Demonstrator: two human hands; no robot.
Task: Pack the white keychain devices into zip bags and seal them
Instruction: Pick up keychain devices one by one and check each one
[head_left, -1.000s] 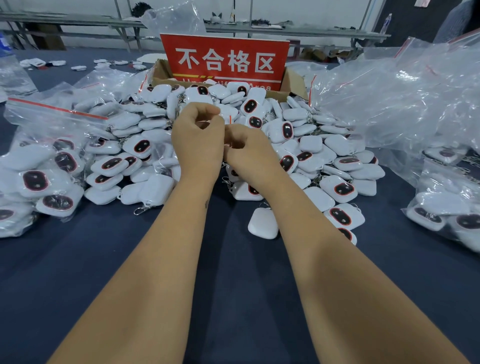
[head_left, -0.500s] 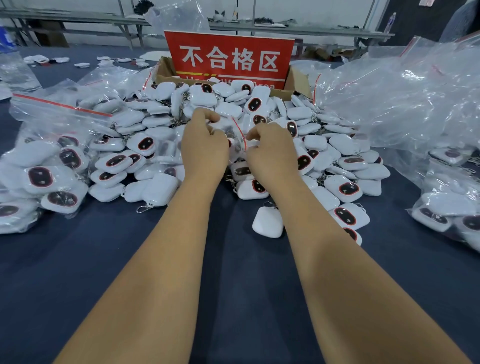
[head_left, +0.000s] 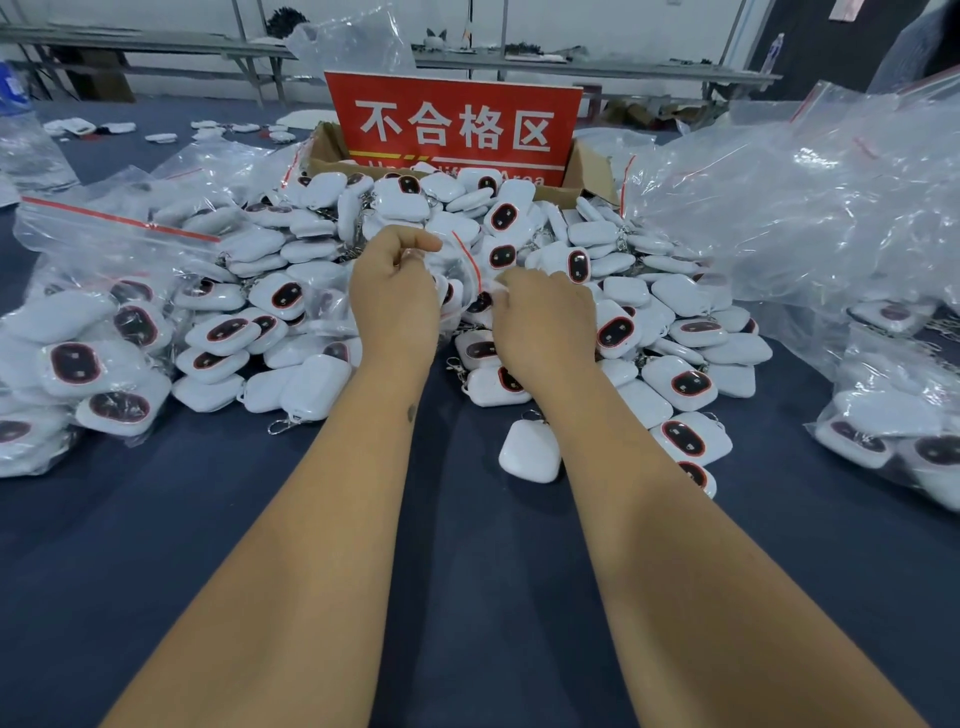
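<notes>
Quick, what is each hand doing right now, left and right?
Left hand: fingers curled, pinching the small clear plastic zip bag with the red seal strip.
Right hand: fingers curled, pinching the same bag's other edge.

Both my bare forearms reach forward from the lower edge of view, converging toward the middle, wrists close together but apart. My left hand (head_left: 395, 296) shows its back to the camera, fingers curled under and the forefinger hooked forward at the top, pinching clear film. My right hand (head_left: 545, 317) sits just beside it and slightly lower, knuckles up, fingers curled inward toward the left hand and pinching the same film; the fingertips themselves are hidden beneath the hand.
</notes>
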